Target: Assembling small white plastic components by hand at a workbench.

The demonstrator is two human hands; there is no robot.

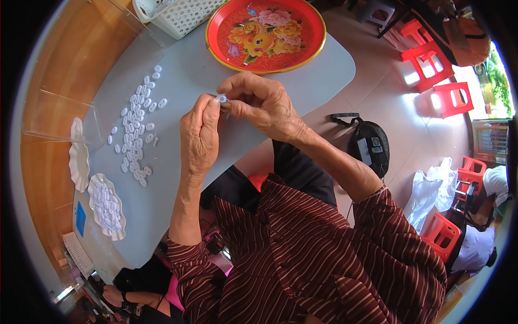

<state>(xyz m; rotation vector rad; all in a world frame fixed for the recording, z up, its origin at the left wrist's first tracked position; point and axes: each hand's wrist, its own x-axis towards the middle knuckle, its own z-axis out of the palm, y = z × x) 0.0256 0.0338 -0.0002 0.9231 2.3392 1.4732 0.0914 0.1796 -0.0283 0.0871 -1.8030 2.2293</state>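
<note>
My left hand (199, 135) and my right hand (270, 105) meet above the grey table, just short of a round red tray. Between their fingertips is a small white plastic piece (222, 99). The left thumb and fingers pinch it from one side, while the right thumb and bent forefinger close on it from the other. Part of the piece is covered by the fingers. To the left of my hands, many small white oval plastic pieces (135, 129) lie loosely scattered. Similar white parts (106, 208) fill a wavy-edged cream dish (121, 229) at the lower left.
The red floral tray (213, 40) sits at the table's (181, 65) far side beside a white perforated basket (183, 19). Another wavy dish (79, 159) stands at the left edge. Red stools (429, 65) and a black bag (372, 143) are on the floor to the right. A person's arm (143, 298) shows lower left.
</note>
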